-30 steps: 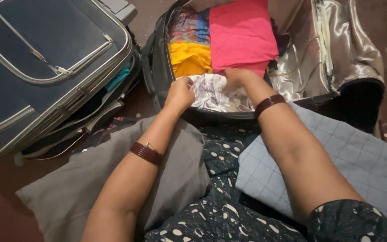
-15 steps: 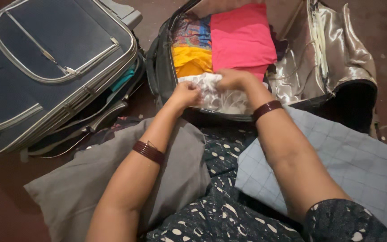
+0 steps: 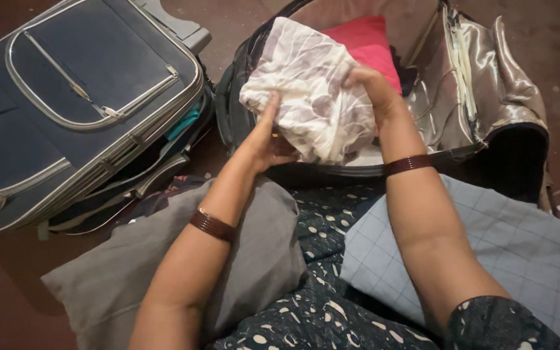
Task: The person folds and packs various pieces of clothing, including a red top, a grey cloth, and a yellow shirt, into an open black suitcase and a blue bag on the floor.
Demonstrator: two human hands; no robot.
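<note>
Both my hands hold a crumpled white cloth with a faint grey pattern [image 3: 309, 87], lifted above the open suitcase [image 3: 481, 139]. My left hand [image 3: 266, 141] grips its lower left edge from below. My right hand [image 3: 372, 87] clasps its right side. A pink folded garment [image 3: 374, 42] lies in the suitcase behind the cloth. The yellow and patterned clothes are hidden by the raised cloth. Brown bangles circle both my wrists.
A closed dark blue suitcase [image 3: 66, 97] lies at the left on the reddish floor. A grey folded cloth [image 3: 118, 272] rests on my left leg and a light blue checked cloth [image 3: 507, 253] on my right. The open suitcase's shiny lining lid [image 3: 487, 65] stands at right.
Both hands have lifted the white cloth up out of the front of the open suitcase; it now covers the yellow and patterned clothes from view.
</note>
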